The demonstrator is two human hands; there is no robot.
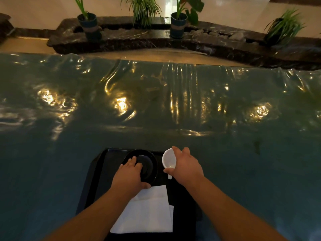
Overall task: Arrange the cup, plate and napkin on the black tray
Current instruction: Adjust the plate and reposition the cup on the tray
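Note:
A black tray (97,173) lies at the near edge of the table, right below me. On its far half sits a round black plate (149,162); my left hand (129,176) grips the plate's near-left rim, fingers on top and thumb at the near edge. A white cup (168,159) stands at the tray's far right, beside the plate, with its handle pointing toward me. My right hand (186,166) is wrapped around the cup's right side. A folded white napkin (147,211) lies on the tray's near half, partly under my left forearm.
The table (156,110) is covered with shiny, wrinkled teal plastic that reflects lamps. Beyond its far edge runs a dark marble ledge (156,37) carrying several potted plants (178,23).

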